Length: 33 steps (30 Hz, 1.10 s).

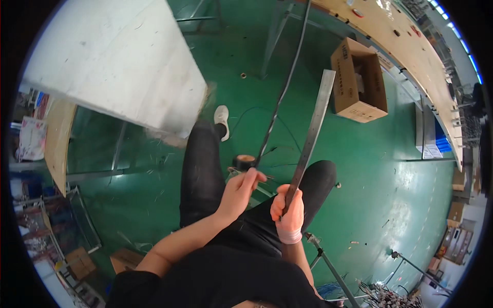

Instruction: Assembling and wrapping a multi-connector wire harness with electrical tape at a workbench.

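My left hand (239,194) is closed, with thumb and finger pinched at the lower end of a long black cable (281,97). That cable runs up and slightly right to the top edge of the picture. Just beyond the pinching fingers is a roll of black tape (245,161) with a brown core; whether the fingers touch it I cannot tell. My right hand (288,211) wears a pale covering and is wrapped round the near end of a long steel ruler (314,131), which points up and away, right of the cable.
A white-topped table (123,61) stands at the far left. An open cardboard box (359,82) sits on the green floor (359,174) beside a long wooden workbench (390,31). A metal stand leg (334,272) and a bundle of wires (387,296) are at lower right.
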{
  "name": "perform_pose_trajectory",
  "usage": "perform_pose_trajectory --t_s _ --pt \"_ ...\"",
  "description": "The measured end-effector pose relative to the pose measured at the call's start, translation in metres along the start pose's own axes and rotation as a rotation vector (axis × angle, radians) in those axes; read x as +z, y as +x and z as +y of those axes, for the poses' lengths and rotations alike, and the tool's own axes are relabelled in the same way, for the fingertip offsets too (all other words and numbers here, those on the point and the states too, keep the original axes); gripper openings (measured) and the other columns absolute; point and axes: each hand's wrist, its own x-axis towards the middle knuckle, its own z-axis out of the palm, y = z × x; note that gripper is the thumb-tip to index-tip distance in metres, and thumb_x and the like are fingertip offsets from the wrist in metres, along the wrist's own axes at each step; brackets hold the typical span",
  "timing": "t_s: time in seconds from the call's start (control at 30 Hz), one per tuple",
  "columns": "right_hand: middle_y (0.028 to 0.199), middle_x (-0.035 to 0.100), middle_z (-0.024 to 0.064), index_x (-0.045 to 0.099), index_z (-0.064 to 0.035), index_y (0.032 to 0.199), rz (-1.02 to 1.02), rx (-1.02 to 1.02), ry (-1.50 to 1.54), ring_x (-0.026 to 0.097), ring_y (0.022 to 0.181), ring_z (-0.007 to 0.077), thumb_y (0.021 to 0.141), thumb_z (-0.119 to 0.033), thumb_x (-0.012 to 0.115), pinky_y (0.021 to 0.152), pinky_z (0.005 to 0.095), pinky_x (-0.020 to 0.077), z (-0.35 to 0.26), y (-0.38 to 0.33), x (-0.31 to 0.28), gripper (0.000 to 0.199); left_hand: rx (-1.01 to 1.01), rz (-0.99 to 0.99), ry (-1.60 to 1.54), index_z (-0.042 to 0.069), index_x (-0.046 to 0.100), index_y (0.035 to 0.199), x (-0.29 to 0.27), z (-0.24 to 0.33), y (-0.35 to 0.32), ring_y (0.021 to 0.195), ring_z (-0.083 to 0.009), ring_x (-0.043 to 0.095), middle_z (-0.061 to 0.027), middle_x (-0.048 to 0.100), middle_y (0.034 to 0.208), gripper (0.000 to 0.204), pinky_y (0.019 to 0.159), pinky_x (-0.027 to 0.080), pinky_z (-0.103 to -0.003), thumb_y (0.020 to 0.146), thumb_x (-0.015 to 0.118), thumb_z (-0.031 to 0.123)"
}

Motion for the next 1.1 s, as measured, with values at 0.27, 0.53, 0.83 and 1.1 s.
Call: perform_pose_trajectory --t_s 0.27,0.53,0.83,1.1 --pt "0.06 0.053 0.0074 0.039 -0.0016 0.101 -0.073 -0.063 -0.302 0.049 0.046 0.0131 0.1 -0.014 0.039 0.045 0.0233 0.0386 0.025 -0.044 0.015 0.013 0.113 -0.023 -0.017 0.0 0.064 0.096 0.001 0.007 -0.007 0.053 -0.0004 0.034 0.0076 0.039 0.064 0.044 0.048 0.029 -0.018 0.102 0.042 0.038" --pt "0.056 0.051 0.0072 0.042 0.0009 0.109 -0.141 0.045 -0.32 0.046 0.042 0.0135 0.1 -0.015 0.039 0.044 0.0236 0.0381 0.027 -0.045 0.022 0.018 0.123 -0.01 0.041 -0.001 0.064 0.1 0.005 0.001 -0.006 0.054 0.0001 0.035 0.0073 0.039 0.065 0.043 0.045 0.03 -0.018 0.102 0.043 0.037" --pt "0.06 0.055 0.0082 0.043 0.0003 0.11 -0.166 0.089 -0.318 0.048 0.043 0.0141 0.098 -0.013 0.038 0.044 0.0228 0.0392 0.027 -0.042 0.022 0.018 0.124 0.041 0.045 -0.002 0.065 0.098 0.009 0.001 -0.005 0.055 0.0001 0.033 0.0077 0.038 0.065 0.044 0.046 0.03 -0.019 0.101 0.045 0.037" --pt "0.061 0.055 0.0086 0.043 0.0009 0.109 -0.184 0.127 -0.304 0.05 0.044 0.0147 0.098 -0.013 0.037 0.045 0.0236 0.0406 0.027 -0.042 0.025 0.019 0.123 0.083 0.066 0.0 0.063 0.088 0.007 -0.002 -0.007 0.054 -0.0009 0.035 0.0069 0.041 0.062 0.043 0.048 0.029 -0.02 0.101 0.045 0.037"
